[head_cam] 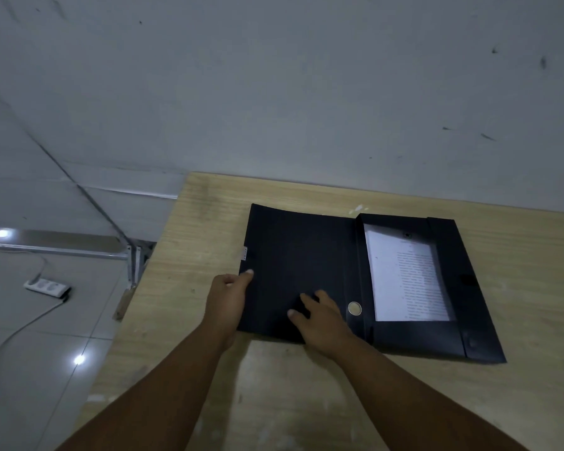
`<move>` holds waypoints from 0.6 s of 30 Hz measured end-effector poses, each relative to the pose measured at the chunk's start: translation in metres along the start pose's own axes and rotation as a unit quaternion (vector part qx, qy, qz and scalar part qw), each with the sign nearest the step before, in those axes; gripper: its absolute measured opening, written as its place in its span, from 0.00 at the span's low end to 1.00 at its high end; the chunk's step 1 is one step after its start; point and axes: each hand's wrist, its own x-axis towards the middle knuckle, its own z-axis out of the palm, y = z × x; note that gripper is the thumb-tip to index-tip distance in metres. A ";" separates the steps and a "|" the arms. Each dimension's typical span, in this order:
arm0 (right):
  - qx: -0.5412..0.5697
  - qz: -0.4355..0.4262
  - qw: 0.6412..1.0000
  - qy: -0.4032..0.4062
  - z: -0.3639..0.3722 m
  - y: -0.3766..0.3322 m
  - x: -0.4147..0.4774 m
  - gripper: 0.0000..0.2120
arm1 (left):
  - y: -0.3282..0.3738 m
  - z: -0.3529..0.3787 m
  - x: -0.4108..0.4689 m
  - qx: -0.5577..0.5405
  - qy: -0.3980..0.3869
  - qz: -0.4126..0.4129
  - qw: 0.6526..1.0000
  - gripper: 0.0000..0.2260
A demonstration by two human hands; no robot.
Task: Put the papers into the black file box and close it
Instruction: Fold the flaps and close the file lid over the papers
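Observation:
The black file box [417, 336] lies open on the wooden table [306, 402]. Its tray is on the right and holds a stack of printed white papers [404, 275]. The wide lid [293, 255] is folded out flat to the left. My left hand [227, 304] grips the lid's left edge, thumb on top. My right hand [323, 320] rests flat on the lid's near part, fingers spread, beside a round metal finger hole [354, 308] in the spine.
The table stands against a pale wall [306, 92]. Its left edge drops to a tiled floor with a white power strip [47, 287] and its cable. A narrow flap [463, 281] runs along the box's right side.

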 end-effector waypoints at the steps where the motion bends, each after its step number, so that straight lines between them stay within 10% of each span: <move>1: 0.024 0.010 1.000 0.008 -0.005 -0.003 -0.003 0.33 | 0.004 0.003 -0.005 -0.020 -0.041 -0.004 0.999 0.18; 5: 0.138 0.017 0.990 0.008 -0.026 -0.012 -0.012 0.37 | 0.022 0.023 -0.027 -0.050 -0.181 -0.019 0.982 0.21; 18: 0.499 -0.031 0.866 0.005 -0.151 0.012 -0.064 0.22 | 0.049 0.151 -0.086 -0.003 -0.260 0.160 0.952 0.26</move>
